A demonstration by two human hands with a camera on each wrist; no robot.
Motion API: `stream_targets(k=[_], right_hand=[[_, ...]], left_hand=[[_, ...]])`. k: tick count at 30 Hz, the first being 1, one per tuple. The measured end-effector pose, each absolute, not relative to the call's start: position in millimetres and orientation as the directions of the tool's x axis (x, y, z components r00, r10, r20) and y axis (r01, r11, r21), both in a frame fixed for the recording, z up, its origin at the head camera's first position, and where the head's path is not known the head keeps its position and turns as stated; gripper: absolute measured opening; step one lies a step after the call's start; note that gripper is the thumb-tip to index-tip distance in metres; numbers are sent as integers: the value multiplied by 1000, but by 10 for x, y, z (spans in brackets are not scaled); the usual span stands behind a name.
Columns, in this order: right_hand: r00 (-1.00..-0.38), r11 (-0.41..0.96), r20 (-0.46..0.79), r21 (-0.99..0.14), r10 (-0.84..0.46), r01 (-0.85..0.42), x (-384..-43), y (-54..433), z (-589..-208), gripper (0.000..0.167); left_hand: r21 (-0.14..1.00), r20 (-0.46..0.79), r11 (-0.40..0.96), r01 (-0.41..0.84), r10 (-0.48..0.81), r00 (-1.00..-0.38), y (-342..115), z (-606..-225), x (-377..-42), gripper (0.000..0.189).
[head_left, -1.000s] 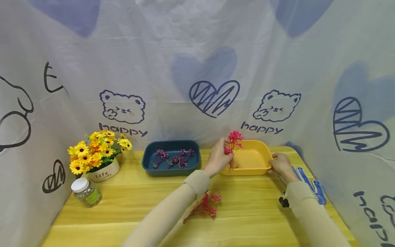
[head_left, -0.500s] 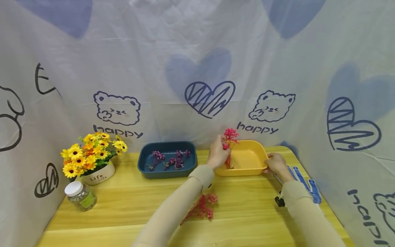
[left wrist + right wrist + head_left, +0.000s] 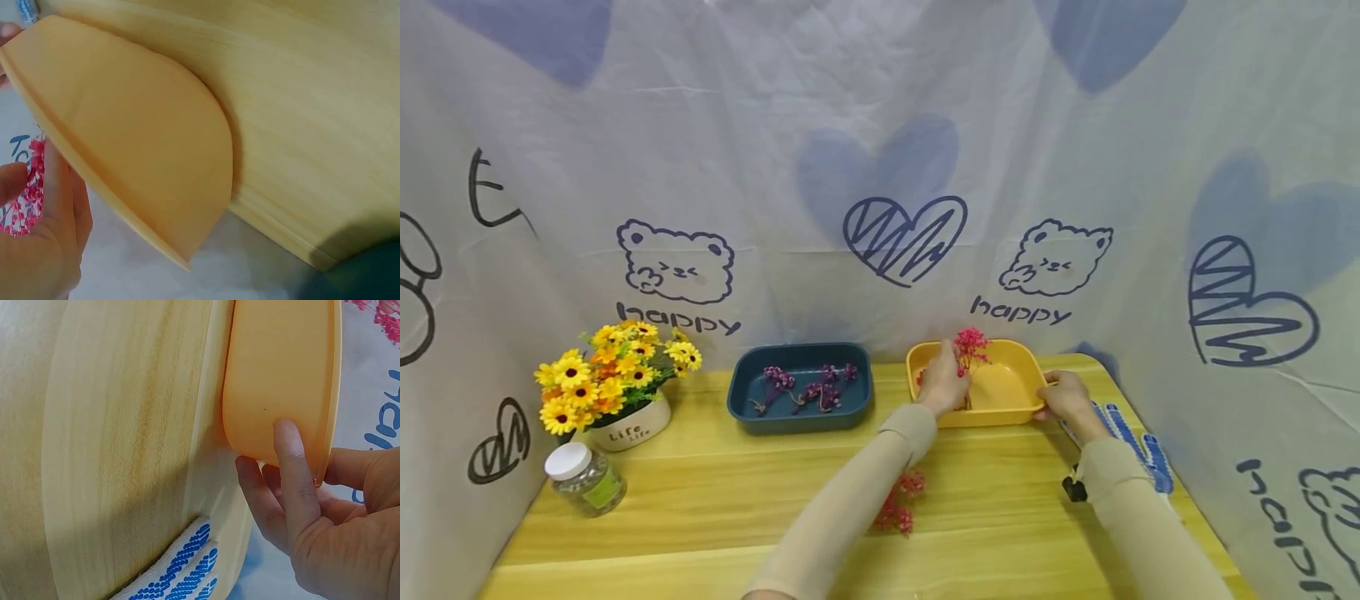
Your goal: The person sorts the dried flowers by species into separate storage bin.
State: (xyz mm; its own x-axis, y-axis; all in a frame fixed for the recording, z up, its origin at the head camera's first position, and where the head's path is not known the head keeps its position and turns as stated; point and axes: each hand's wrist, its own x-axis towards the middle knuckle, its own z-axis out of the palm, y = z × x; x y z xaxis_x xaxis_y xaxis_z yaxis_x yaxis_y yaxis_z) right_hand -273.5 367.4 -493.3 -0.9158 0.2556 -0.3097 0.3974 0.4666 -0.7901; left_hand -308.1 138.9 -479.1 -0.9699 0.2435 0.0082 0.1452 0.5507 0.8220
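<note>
My left hand pinches a sprig of small pink flowers and is over the left part of the yellow tray. In the left wrist view the pink blossoms show between thumb and fingers, beside the tray's rim. A bit of pink also shows just left of the hand. With my right hand I grip the tray's right end; in the right wrist view the thumb and fingers lie on its wall and rim. On the table below my left forearm is another pink sprig, partly hidden by the sleeve.
Left of the yellow tray stands a dark blue tray holding purple flower sprigs. A pot of yellow flowers and a white-lidded jar stand far left. A blue-and-white glove and a small black object are near my right forearm.
My left hand has moved right and slightly down with the pink sprig, further over the yellow tray. My right hand keeps its grip on the tray's end. The head view has shifted slightly right.
</note>
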Motion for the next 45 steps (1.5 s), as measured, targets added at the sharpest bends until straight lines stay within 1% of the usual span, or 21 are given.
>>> stream_targets(k=[4, 7, 9, 11, 12, 16, 17, 18, 19, 21, 25, 31, 33, 37, 41, 45], right_hand=[[-919, 468, -303, -793, 253, 391, -2738, 3669, -4946, 47], [-917, 460, -308, -796, 252, 394, -2746, 3655, -4964, 47], [-915, 455, -316, -796, 252, 400, -2754, 3646, -4979, 47], [-911, 449, -324, -795, 255, 408, -2766, 3643, -4996, 46], [-911, 448, -325, -795, 255, 409, -2770, 3643, -5000, 46], [-911, 444, -321, -798, 258, 407, -2769, 3644, -5001, 45], [-911, 445, -320, -797, 259, 407, -2766, 3641, -4999, 45], [-912, 446, -320, -797, 258, 406, -2763, 3641, -4995, 45], [-913, 449, -319, -797, 255, 404, -2762, 3641, -4994, 45], [-912, 452, -322, -794, 254, 406, -2764, 3636, -4997, 46], [-914, 459, -322, -792, 246, 402, -2767, 3620, -4999, 47], [-914, 459, -324, -791, 245, 403, -2751, 3606, -4974, 46], [-914, 458, -323, -793, 245, 403, -2744, 3607, -4964, 46], [-912, 445, -328, -797, 247, 407, -2738, 3617, -4951, 47], [-910, 446, -335, -795, 245, 412, -2740, 3652, -4954, 48], [-912, 457, -328, -790, 247, 408, -2734, 3699, -4953, 48]], left_hand=[[799, -53, 586, 132, 288, -956, 1402, -4849, -3079, 48], [798, -104, 595, 100, 299, -949, 1400, -4905, -3083, 56], [800, -119, 594, 87, 298, -947, 1387, -4932, -3090, 56], [795, -101, 598, 98, 291, -951, 1383, -5028, -3144, 51], [788, -95, 607, 101, 282, -955, 1402, -5136, -3215, 49], [740, -97, 667, 91, 239, -966, 1409, -5135, -3216, 50], [727, -112, 682, 78, 230, -967, 1404, -5063, -3178, 49], [714, -99, 695, 88, 225, -969, 1395, -5059, -3165, 49], [706, -91, 701, 95, 224, -970, 1361, -4957, -3092, 48], [678, -37, 722, 139, 222, -974, 1339, -5016, -3115, 44], [643, 27, 745, 177, 210, -977, 1294, -5035, -3121, 39], [580, 61, 790, 196, 198, -978, 1261, -5011, -3140, 31], [587, 78, 784, 204, 195, -978, 1246, -5005, -3152, 28], [639, 124, 734, 229, 196, -973, 1193, -4961, -3180, 22], [687, 144, 685, 241, 197, -970, 1094, -4866, -3190, 24], [707, 151, 662, 247, 201, -968, 945, -4743, -3177, 24]])
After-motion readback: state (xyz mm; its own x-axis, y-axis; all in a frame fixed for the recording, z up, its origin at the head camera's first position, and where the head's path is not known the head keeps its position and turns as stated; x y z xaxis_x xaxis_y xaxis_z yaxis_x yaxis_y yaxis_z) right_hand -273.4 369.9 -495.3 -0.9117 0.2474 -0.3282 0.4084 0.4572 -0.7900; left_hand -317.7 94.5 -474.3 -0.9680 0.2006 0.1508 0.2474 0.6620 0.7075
